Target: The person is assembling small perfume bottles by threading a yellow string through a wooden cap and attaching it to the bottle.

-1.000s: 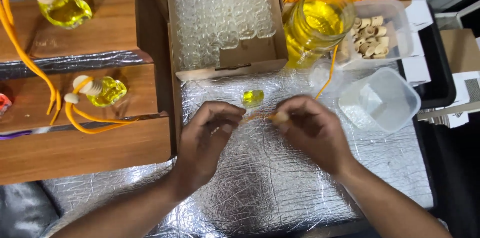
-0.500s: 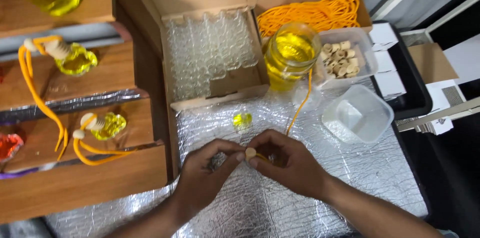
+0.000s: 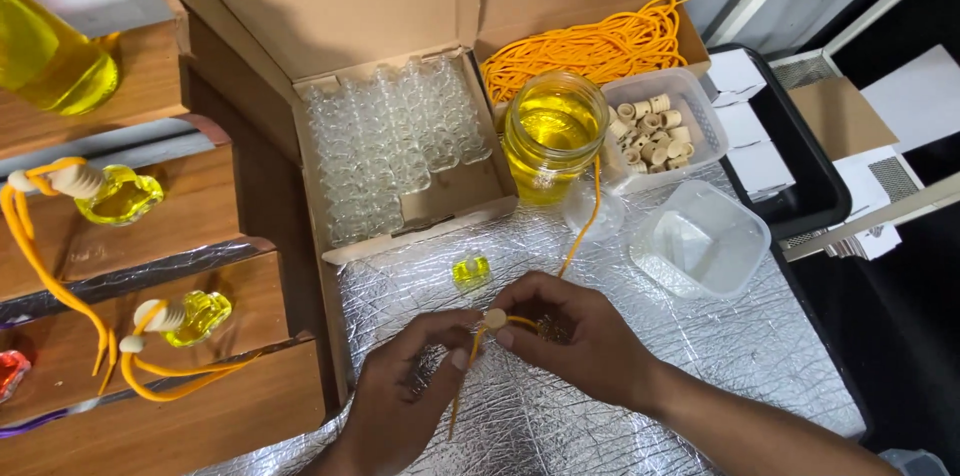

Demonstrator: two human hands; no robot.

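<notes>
My left hand and my right hand meet over a crinkled silver foil mat. Between their fingertips is a small wooden cap threaded on an orange cord. The cord runs up past the right hand toward a jar of yellow liquid, and a short end hangs down below the left fingers. A small glass bottle filled with yellow liquid stands on the foil just beyond the hands.
An open cardboard box of empty small glass bottles sits behind. A bundle of orange cords, a tub of wooden caps and an empty plastic tub lie right. Finished corded bottles rest on wooden steps at left.
The view has shifted so everything sits lower and more to the right. The hands have come closer together, pinching the wooden cap on the cord.
</notes>
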